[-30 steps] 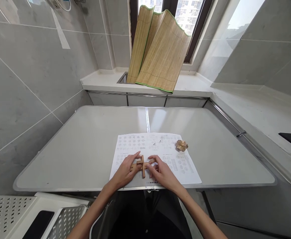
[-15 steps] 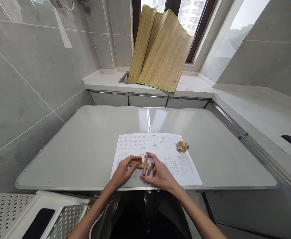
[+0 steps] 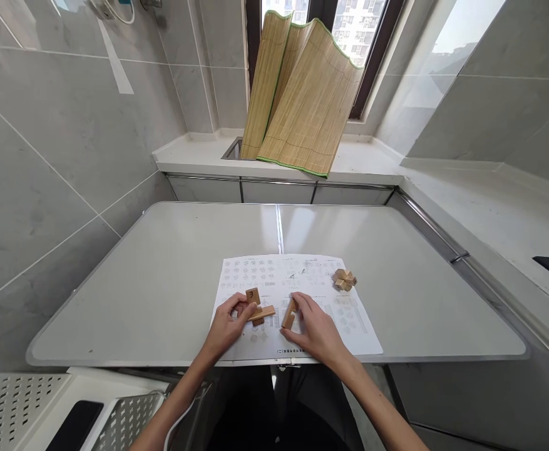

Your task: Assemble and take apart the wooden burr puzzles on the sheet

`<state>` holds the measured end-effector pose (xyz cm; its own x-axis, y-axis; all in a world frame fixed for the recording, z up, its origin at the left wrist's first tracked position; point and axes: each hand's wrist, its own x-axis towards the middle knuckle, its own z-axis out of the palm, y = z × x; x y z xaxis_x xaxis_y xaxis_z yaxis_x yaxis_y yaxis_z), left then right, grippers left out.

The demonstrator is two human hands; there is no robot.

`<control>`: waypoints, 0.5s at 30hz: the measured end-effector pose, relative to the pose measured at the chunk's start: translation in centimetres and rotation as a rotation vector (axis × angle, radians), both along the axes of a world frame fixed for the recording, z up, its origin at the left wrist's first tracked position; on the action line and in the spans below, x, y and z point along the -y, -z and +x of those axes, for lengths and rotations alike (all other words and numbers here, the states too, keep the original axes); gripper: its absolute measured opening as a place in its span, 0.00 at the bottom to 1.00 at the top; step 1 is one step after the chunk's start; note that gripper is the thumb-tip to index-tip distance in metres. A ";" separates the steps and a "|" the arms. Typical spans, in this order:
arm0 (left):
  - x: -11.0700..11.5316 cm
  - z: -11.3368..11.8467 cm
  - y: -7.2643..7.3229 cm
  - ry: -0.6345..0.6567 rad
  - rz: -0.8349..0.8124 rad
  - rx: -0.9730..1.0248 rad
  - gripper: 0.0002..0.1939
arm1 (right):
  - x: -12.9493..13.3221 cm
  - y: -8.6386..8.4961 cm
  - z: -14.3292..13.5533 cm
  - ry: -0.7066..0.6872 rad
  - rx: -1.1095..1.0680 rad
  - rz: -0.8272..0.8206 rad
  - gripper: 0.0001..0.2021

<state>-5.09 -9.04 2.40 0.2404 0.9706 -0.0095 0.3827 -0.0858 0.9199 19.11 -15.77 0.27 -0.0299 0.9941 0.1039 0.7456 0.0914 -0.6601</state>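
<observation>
My left hand (image 3: 231, 321) pinches a few crossed wooden puzzle pieces (image 3: 261, 313). One of them stands up with a dark mark like a numeral on its face (image 3: 252, 295). To the right, my right hand (image 3: 312, 329) grips a single notched wooden puzzle piece (image 3: 289, 315) between thumb and fingers, its notch showing on the right side. A gap separates this piece from those in my left hand. Both hands are over a printed instruction sheet (image 3: 283, 275) with rows of small diagrams. An assembled wooden puzzle (image 3: 344, 279) rests at the sheet's right edge.
The sheet lies on a white folding table (image 3: 184, 250) with a centre seam. Behind it, a folded bamboo mat (image 3: 309, 100) leans on the counter by the window. At lower left, a black phone (image 3: 74, 427) lies on a white perforated surface (image 3: 15, 398).
My right hand has drawn its piece rightward, away from the others, and tilted it. In my left hand the pieces have turned, so the marked face now shows upright.
</observation>
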 end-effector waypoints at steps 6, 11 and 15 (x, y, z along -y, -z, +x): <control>0.6 0.5 -0.8 -0.078 -0.170 0.249 0.23 | 0.7 -0.2 -1.9 0.038 -0.103 0.125 0.34; 0.7 2.1 -1.7 -0.048 -0.380 0.325 0.27 | 0.3 -1.6 -4.9 -0.003 -0.312 0.167 0.48; 0.6 3.3 -2.5 0.084 -0.442 0.354 0.26 | -1.0 -2.5 -5.7 0.001 -0.380 0.164 0.45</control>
